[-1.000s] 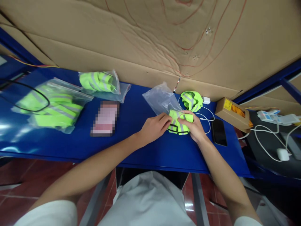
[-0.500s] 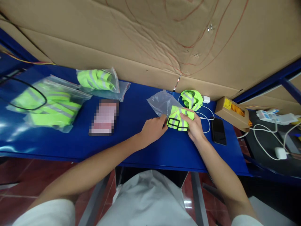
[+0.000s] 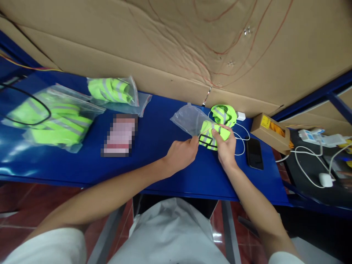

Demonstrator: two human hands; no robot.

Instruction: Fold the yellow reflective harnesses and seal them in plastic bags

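Observation:
My right hand [image 3: 226,146] is closed on a folded neon-yellow reflective belt [image 3: 206,127] with grey stripes, its thumb pressed on top. A black buckle [image 3: 205,139] shows on the belt's near side. My left hand [image 3: 183,154] is closed, its fingertips pinching at the belt's left edge beside the buckle; the exact grip is hidden behind the fingers. Just behind the belt lies a clear plastic bag [image 3: 185,118], partly covered by it. Another neon-yellow reflective strap [image 3: 224,114] lies in a loose heap behind my right hand.
Bagged neon reflective pieces [image 3: 64,123] lie at left, and another bag of them [image 3: 110,91] by the cardboard wall [image 3: 165,55]. A blurred-out pink rectangle [image 3: 119,135] rests on the blue table [image 3: 154,146]. Right: a phone [image 3: 254,154], white cables, a cardboard box [image 3: 271,132].
The buckle end of the belt has tilted and shifted slightly right. My left hand has moved slightly right with it, while my right hand keeps its hold. The view has shifted a little.

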